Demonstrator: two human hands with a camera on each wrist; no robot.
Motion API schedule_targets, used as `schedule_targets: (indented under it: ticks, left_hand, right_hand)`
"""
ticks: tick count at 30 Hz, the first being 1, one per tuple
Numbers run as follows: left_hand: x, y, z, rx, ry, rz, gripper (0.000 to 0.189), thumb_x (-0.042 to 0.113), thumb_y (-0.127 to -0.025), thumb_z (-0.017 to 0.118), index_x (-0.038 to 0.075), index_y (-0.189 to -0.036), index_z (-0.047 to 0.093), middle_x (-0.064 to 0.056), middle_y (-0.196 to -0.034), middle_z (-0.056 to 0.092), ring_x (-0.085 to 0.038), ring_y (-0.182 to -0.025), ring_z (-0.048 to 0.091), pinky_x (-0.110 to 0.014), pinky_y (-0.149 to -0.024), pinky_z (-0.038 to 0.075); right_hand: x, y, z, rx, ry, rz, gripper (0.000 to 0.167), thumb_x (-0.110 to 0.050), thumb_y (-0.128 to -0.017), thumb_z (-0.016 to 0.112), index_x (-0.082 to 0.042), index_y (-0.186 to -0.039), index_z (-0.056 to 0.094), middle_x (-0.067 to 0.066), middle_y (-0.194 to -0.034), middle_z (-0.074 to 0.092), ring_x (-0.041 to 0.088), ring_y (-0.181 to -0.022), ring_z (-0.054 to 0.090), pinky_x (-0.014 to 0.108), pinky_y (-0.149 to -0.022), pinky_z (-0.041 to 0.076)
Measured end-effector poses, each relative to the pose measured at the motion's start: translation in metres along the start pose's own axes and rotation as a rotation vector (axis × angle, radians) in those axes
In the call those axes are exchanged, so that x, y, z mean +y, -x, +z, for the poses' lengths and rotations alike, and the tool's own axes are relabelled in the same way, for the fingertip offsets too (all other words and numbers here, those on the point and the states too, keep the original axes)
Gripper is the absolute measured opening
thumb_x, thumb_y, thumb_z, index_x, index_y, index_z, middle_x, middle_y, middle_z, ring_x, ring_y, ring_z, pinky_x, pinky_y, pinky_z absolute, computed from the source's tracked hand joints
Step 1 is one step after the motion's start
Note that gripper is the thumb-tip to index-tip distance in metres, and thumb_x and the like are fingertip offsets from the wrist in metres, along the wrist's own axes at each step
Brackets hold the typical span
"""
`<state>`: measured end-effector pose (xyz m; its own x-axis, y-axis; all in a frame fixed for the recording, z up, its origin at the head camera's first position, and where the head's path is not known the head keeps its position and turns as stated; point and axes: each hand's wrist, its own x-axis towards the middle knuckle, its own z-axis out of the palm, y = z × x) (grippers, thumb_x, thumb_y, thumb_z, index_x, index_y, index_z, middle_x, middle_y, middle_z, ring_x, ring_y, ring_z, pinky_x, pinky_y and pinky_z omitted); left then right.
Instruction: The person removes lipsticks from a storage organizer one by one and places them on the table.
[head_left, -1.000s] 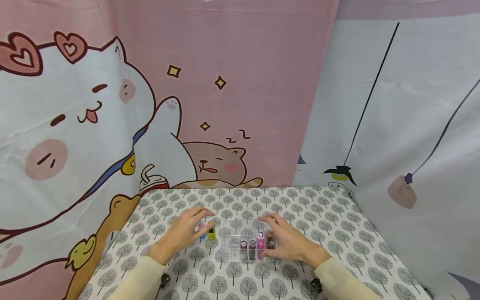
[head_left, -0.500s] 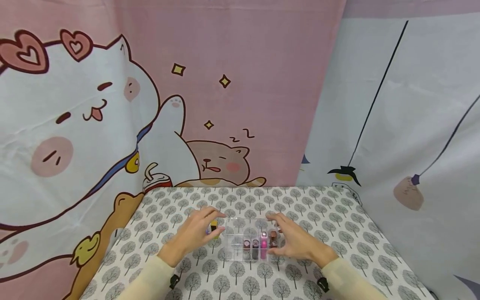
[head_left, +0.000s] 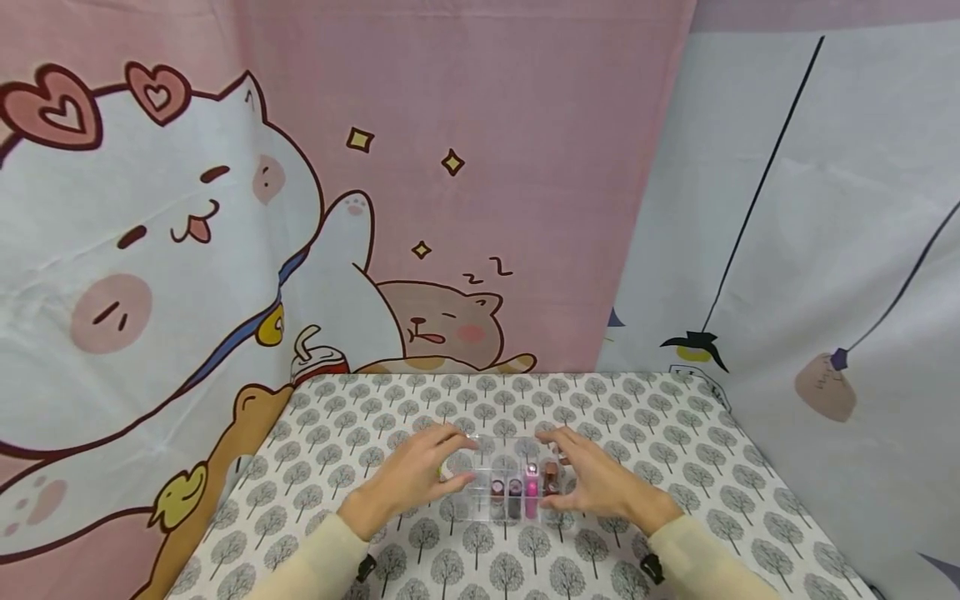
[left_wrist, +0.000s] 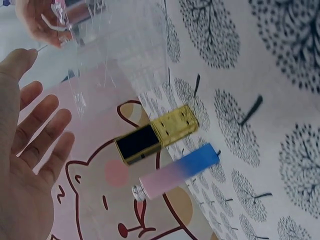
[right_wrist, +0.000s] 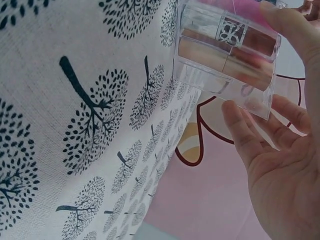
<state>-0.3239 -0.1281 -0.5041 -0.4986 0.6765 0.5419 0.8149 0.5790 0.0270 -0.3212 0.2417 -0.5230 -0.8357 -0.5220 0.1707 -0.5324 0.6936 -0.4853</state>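
A clear, hard plastic organizer (left_wrist: 130, 50) with boxy compartments is set on the tree-printed cloth surface (head_left: 720, 500), its right side pinched in the grip of the right hand (head_left: 600, 479). The left hand's (head_left: 412, 471) grip is spread. A glossy pink tube (head_left: 532, 492) is held inside; a square-sided gold-and-black tube (left_wrist: 157, 134) and a pink-to-blue cylinder (left_wrist: 180, 171) are stood nearby.

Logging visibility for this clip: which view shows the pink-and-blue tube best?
The left wrist view: the pink-and-blue tube shows there unobstructed, from its clear knob to its blue end. In the head view it cannot be made out, probably hidden behind the left hand. The right wrist view does not show it.
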Motion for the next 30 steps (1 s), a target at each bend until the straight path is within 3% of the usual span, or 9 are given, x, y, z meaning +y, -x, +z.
schedule_targets:
  ticks: [8, 14, 20, 30]
  left_hand:
    - [0.013, -0.006, 0.005, -0.116, 0.108, -0.044, 0.051, 0.038, -0.104, 0.090, 0.017, -0.147, 0.073, -0.001, -0.144, 0.078, -0.020, -0.128, 0.079, -0.034, -0.113, 0.069]
    - [0.018, -0.009, 0.012, -0.161, 0.138, -0.048, 0.050, 0.037, -0.106, 0.087, 0.012, -0.148, 0.073, -0.004, -0.143, 0.080, -0.020, -0.111, 0.082, -0.020, -0.098, 0.069]
    - [0.024, -0.013, 0.021, -0.198, 0.218, -0.057, 0.045, 0.036, -0.110, 0.083, 0.009, -0.144, 0.074, -0.007, -0.138, 0.082, -0.020, -0.113, 0.083, -0.015, -0.099, 0.067]
    - [0.029, -0.017, 0.032, -0.242, 0.222, -0.075, 0.040, 0.038, -0.109, 0.085, 0.013, -0.140, 0.078, -0.001, -0.134, 0.081, -0.005, -0.100, 0.077, -0.004, -0.088, 0.061]
  right_hand:
    - [0.000, -0.001, -0.001, -0.002, 0.004, 0.009, 0.106, -0.052, -0.087, 0.102, -0.012, -0.171, 0.050, 0.015, -0.174, 0.058, 0.044, -0.151, 0.066, 0.072, -0.123, 0.059]
    - [0.000, -0.001, -0.001, -0.006, 0.003, 0.012, 0.105, -0.050, -0.087, 0.103, -0.012, -0.170, 0.051, 0.015, -0.173, 0.059, 0.044, -0.149, 0.067, 0.072, -0.122, 0.060]
    - [0.000, -0.001, -0.003, -0.006, -0.001, 0.010, 0.105, -0.049, -0.086, 0.104, -0.012, -0.169, 0.052, 0.016, -0.170, 0.060, 0.042, -0.145, 0.069, 0.070, -0.119, 0.063]
    - [0.000, -0.002, -0.002, -0.013, 0.004, 0.010, 0.106, -0.051, -0.087, 0.103, -0.012, -0.171, 0.050, 0.016, -0.173, 0.058, 0.044, -0.150, 0.066, 0.072, -0.124, 0.059]
